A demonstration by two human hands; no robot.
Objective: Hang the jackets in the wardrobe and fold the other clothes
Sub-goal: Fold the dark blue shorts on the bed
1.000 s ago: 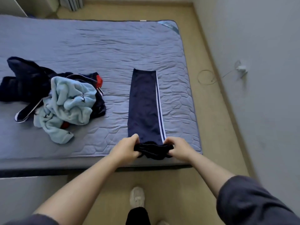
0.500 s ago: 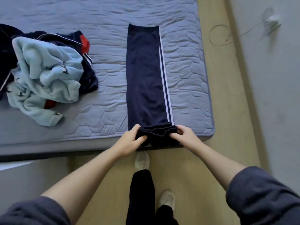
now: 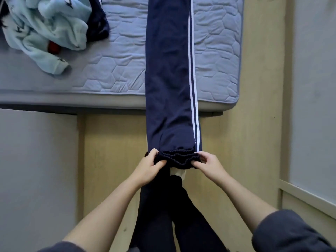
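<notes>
Off the bed (image 3: 218, 51) edge, navy track pants (image 3: 169, 79) are gripped by left hand (image 3: 149, 170) and right hand (image 3: 211, 166); folding seems barely begun, clothes pile (image 3: 45, 30) untouched.

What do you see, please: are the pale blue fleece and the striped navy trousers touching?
Apart. The head view shows bare quilted mattress between the pale blue fleece and the striped navy trousers.
</notes>
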